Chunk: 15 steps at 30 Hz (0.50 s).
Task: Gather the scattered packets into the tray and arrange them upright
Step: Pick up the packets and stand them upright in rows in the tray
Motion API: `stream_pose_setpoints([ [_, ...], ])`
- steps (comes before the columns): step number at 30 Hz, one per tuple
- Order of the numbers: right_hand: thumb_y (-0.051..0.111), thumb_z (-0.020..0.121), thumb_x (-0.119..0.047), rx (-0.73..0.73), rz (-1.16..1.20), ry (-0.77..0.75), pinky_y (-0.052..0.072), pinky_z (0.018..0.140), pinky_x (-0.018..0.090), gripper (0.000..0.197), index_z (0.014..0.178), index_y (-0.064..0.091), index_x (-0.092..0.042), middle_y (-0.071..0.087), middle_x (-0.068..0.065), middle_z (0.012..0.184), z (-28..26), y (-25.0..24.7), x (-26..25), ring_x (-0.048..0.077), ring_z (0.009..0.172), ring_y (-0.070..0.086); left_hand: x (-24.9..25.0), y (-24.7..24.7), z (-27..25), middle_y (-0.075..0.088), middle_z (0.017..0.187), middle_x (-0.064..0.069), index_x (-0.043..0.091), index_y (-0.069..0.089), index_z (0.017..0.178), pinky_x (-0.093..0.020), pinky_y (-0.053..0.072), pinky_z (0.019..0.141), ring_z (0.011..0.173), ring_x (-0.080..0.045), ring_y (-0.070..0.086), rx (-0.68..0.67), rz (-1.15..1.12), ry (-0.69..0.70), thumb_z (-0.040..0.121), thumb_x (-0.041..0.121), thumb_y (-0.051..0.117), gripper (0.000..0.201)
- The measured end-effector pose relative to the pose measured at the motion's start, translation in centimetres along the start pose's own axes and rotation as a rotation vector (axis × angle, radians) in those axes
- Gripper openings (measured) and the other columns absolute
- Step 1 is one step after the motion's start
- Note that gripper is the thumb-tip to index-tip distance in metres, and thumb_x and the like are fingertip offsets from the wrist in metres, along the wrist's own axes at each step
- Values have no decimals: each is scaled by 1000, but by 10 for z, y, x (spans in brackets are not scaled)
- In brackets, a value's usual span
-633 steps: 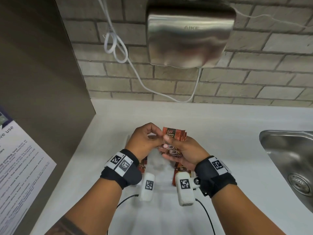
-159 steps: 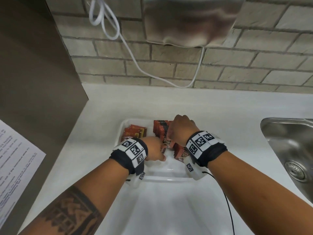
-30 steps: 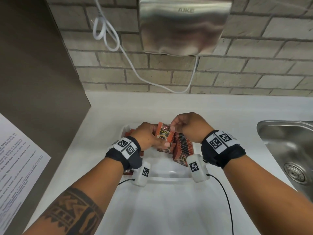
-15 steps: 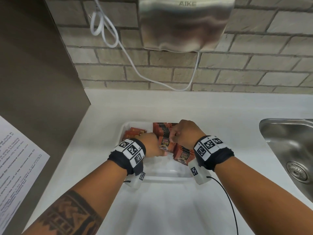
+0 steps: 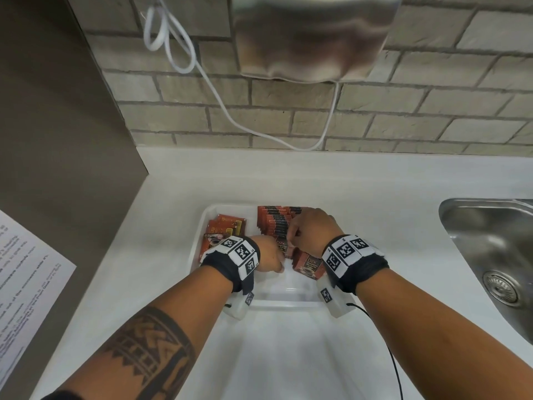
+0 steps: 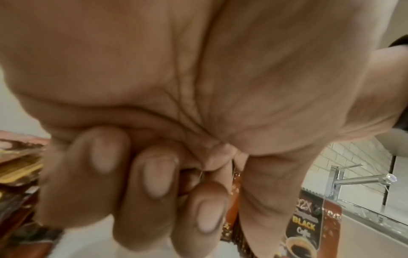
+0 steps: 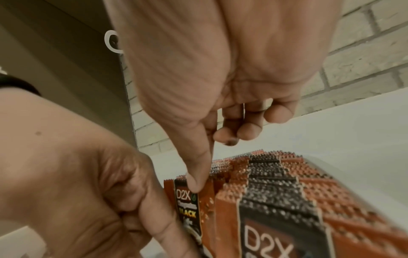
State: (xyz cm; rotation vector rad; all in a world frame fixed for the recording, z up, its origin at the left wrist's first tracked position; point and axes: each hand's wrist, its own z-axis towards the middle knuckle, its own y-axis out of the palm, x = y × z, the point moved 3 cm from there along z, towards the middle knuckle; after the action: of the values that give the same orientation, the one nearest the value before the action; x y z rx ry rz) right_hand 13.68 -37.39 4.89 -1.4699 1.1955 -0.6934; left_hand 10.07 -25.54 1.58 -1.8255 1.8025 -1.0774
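Observation:
A white tray (image 5: 198, 243) sits on the counter. Orange-and-black D2X coffee packets (image 5: 275, 223) stand upright in a row along its right side (image 7: 276, 176). Several loose packets (image 5: 223, 229) lie flat in its left side. Both hands are down inside the tray on one packet (image 7: 187, 200) at the near end of the row. My right hand (image 5: 308, 229) pinches its top edge, the thumb (image 7: 196, 176) on its front. My left hand (image 5: 269, 255) grips its side with curled fingers (image 6: 154, 176). Another packet (image 5: 308, 264) leans just in front of the row.
A steel sink (image 5: 490, 255) with a tap (image 6: 362, 179) is set into the counter on the right. A hand dryer (image 5: 311, 39) and a looped white cable (image 5: 219, 96) hang on the brick wall. A brown panel (image 5: 57, 111) with a printed sheet (image 5: 26, 269) stands at the left.
A second ago both hands held the packet up above the tray. They have since brought it down against the near end of the upright row.

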Motion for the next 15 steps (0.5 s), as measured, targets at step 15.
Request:
stream_pose_setpoints([
  [15, 63, 86, -20, 87, 156, -8, 49, 91, 37, 14, 82, 71, -31, 59, -10, 92, -10, -22, 2, 16, 94, 60, -1, -8, -25, 61, 136, -11, 9, 63, 132, -38, 44, 107, 123, -27, 56, 60, -69, 4, 100, 36, 55, 42],
])
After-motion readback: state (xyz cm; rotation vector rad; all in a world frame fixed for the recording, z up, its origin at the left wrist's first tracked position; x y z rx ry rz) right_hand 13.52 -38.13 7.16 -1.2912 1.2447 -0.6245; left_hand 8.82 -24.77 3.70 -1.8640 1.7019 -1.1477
